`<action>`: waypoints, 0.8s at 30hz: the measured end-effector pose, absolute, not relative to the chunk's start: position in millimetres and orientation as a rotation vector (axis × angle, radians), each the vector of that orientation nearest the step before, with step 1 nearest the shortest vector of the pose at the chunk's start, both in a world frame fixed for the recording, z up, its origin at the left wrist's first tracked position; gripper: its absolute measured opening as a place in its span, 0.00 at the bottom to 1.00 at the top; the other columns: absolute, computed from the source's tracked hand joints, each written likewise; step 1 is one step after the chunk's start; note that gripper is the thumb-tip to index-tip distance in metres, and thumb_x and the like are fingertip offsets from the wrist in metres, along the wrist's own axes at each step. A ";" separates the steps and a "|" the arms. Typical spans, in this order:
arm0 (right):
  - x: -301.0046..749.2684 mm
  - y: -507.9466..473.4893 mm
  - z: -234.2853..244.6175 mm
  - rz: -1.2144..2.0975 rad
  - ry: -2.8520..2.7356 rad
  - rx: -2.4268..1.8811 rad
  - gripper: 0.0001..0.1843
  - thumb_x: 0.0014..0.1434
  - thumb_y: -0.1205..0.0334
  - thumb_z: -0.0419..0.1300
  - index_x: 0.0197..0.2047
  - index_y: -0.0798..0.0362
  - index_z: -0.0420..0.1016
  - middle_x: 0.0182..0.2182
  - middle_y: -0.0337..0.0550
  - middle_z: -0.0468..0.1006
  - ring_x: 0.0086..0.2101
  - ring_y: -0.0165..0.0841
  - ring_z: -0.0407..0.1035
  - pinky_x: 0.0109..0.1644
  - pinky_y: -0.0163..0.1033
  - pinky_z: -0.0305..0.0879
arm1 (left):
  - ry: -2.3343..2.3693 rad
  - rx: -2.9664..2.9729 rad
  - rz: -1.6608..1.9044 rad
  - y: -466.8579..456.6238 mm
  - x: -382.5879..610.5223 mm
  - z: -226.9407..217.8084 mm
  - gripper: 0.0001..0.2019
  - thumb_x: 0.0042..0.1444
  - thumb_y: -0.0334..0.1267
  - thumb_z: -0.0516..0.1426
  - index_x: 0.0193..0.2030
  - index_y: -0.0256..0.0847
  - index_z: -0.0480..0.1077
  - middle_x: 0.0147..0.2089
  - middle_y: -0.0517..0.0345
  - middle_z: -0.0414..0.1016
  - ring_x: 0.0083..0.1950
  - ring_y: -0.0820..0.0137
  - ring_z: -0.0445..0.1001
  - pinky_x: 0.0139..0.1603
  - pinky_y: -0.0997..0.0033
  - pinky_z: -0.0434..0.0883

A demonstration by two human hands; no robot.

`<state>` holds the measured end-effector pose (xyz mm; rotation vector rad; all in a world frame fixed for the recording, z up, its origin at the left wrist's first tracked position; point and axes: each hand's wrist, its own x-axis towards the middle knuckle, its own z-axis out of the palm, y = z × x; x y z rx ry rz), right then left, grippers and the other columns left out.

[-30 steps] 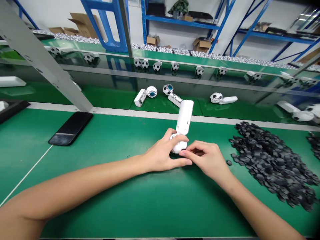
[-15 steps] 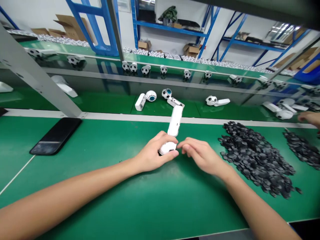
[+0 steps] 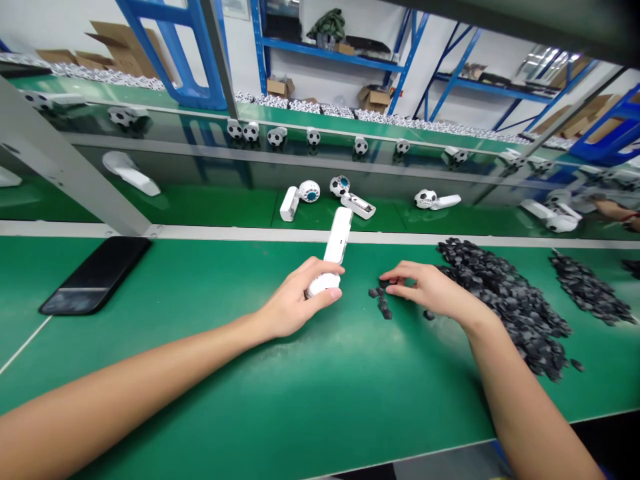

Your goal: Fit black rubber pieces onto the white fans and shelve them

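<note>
Your left hand [image 3: 293, 300] is closing a firm, narrow grip around the rounded end of a white plastic handheld unit [image 3: 336, 235], its long body tilting up and away from you, well left of the heap of flat black pieces [image 3: 500, 293]. Your right hand [image 3: 430, 287] is stretching out with its grip wide, its fingertips [image 3: 393, 280] hovering right beside a small scatter of black pieces [image 3: 381, 301] that is lying on the green surface [image 3: 200, 353] just left of the heap. A black smartphone [image 3: 95, 275] is resting far left of the heap. White handles [image 3: 289, 203] and football-patterned balls [image 3: 340, 185] are lying on a green tier behind and left of the heap.
</note>
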<state>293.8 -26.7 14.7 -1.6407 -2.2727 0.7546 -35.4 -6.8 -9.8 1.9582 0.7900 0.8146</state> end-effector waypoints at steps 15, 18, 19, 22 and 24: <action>291.7 -24.6 14.0 0.608 -2.350 -1.557 0.16 0.71 0.51 0.58 0.50 0.45 0.85 0.48 0.47 0.82 0.45 0.44 0.78 0.50 0.48 0.74 | 0.834 1.701 0.913 -4.1 -32.9 -17.5 0.29 0.64 0.47 0.64 0.67 0.42 0.59 0.56 0.49 0.71 0.54 0.59 0.71 0.56 0.59 0.68; 279.6 -25.3 10.2 0.611 -2.161 -1.522 0.16 0.71 0.50 0.57 0.44 0.48 0.85 0.44 0.48 0.84 0.44 0.45 0.78 0.50 0.50 0.75 | 0.782 1.652 0.890 -4.0 -31.8 -18.8 0.31 0.64 0.47 0.64 0.68 0.44 0.57 0.54 0.51 0.70 0.49 0.63 0.71 0.50 0.62 0.70; 272.8 -26.5 9.0 0.676 -2.044 -1.523 0.16 0.70 0.49 0.59 0.43 0.48 0.85 0.43 0.48 0.84 0.42 0.44 0.79 0.49 0.50 0.77 | 0.768 1.637 0.877 -4.1 -31.2 -18.9 0.31 0.64 0.47 0.64 0.68 0.44 0.56 0.53 0.52 0.70 0.47 0.64 0.71 0.48 0.64 0.70; 246.2 -34.4 8.0 0.995 -1.670 -1.489 0.17 0.64 0.46 0.67 0.45 0.50 0.85 0.38 0.46 0.86 0.37 0.42 0.81 0.43 0.46 0.80 | 0.736 1.653 0.844 -4.9 -29.7 -18.3 0.32 0.64 0.45 0.64 0.69 0.45 0.55 0.53 0.52 0.70 0.45 0.65 0.71 0.46 0.65 0.71; 227.1 -41.8 8.8 1.176 -1.526 -1.427 0.17 0.59 0.47 0.72 0.43 0.51 0.85 0.34 0.45 0.86 0.35 0.40 0.82 0.43 0.44 0.81 | 0.725 1.722 0.840 -5.7 -29.0 -17.2 0.31 0.63 0.43 0.64 0.68 0.44 0.56 0.56 0.49 0.69 0.50 0.62 0.72 0.49 0.63 0.71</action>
